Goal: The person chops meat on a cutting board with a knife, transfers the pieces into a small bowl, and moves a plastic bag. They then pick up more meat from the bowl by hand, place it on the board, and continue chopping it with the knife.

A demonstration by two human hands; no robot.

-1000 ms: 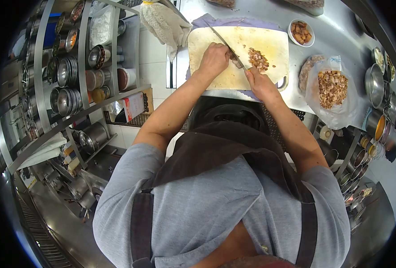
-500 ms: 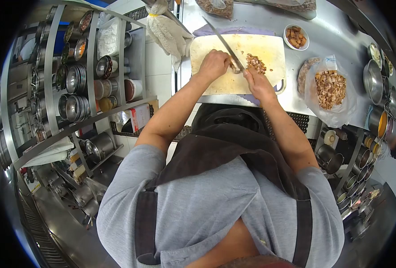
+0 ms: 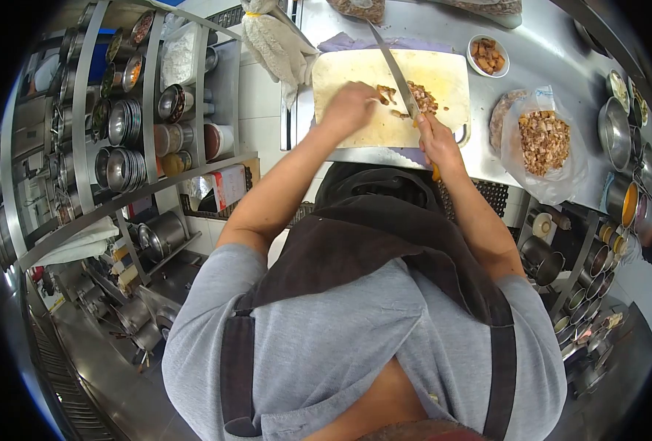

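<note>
A long knife [image 3: 395, 70] with a yellow-orange handle is in my right hand [image 3: 437, 143], its blade slanting up and left across the cutting board [image 3: 340, 70]. Chopped brown meat pieces [image 3: 423, 97] lie beside the blade on its right. Left of the blade are a few larger meat pieces [image 3: 386, 94]. My left hand [image 3: 351, 110] is over the left part of the board, close to those larger pieces; it is smeared by motion and its fingers are unclear. A purple cloth [image 3: 355, 44] shows under the board.
Right of the board, a plastic bag [image 3: 543, 145] holds chopped meat, and a white bowl [image 3: 488, 56] holds brown chunks. More bags [image 3: 359, 9] lie at the back. A towel [image 3: 273, 48] hangs at the left edge. Metal bowls [image 3: 126, 121] fill the left shelves.
The knife has moved right and its blade is steeper, with more of its handle showing. My left hand has drawn slightly away from the meat, and the larger pieces are now more exposed.
</note>
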